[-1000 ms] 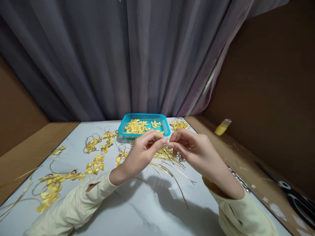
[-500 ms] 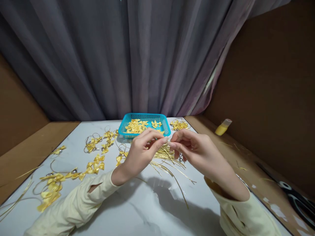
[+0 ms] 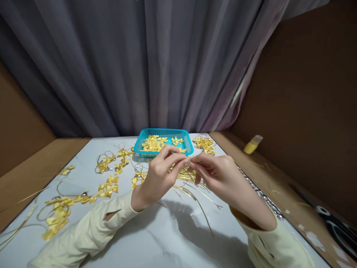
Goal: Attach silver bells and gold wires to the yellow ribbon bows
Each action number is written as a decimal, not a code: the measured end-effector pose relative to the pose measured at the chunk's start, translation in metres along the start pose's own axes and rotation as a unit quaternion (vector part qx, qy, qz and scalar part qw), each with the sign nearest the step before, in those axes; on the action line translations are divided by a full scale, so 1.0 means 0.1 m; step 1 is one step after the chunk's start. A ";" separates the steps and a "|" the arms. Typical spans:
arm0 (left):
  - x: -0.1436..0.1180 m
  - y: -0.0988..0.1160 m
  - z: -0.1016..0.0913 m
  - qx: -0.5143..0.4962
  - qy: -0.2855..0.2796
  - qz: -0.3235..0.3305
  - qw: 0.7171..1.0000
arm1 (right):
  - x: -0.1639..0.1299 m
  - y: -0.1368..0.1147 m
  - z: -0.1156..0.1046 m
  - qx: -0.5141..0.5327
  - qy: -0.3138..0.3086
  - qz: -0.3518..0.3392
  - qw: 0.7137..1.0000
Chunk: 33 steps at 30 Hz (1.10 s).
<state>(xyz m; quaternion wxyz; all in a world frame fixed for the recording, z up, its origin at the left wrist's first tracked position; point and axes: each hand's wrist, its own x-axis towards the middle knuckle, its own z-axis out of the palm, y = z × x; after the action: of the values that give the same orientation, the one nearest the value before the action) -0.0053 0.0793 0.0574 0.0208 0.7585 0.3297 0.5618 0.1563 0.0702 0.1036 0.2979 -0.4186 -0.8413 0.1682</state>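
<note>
A small item is pinched between the fingertips of the left hand point(image 3: 161, 173) and the right hand point(image 3: 220, 175), which meet above the table point(image 3: 167, 238); it is too small and hidden to tell its shape or which way it points. Both hands are closed in a fine pinch, thumb against forefinger. Just under them lies a bundle of thin gold strips point(image 3: 189, 182), long axes running mostly left to right, a few curling toward the near edge. Behind is a blue basket point(image 3: 164, 133) of yellow bows. More bows point(image 3: 107, 186) on gold loops lie scattered to the left. Scissors point(image 3: 334, 223) rest far right. No writing is readable.
</note>
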 end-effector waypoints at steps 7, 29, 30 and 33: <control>0.02 0.00 0.00 -0.030 -0.018 -0.043 0.998 | -0.01 0.01 -0.04 -0.034 -0.038 0.030 0.998; 0.10 0.01 -0.06 -0.133 -0.096 -0.149 0.975 | -0.04 -0.02 0.04 -0.048 0.035 -0.006 0.998; 0.10 0.00 -0.05 -0.123 -0.091 -0.139 0.978 | -0.04 -0.01 0.04 -0.052 0.041 -0.008 0.998; 0.08 -0.01 -0.05 -0.094 -0.084 -0.108 0.986 | -0.04 0.01 0.06 -0.077 0.050 -0.023 0.995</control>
<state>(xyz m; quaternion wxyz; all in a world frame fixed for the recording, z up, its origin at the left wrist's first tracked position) -0.0086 0.0829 0.0658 0.1804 0.7575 0.3528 0.5188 0.1554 0.0670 0.0971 0.3101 -0.4287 -0.8453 0.0744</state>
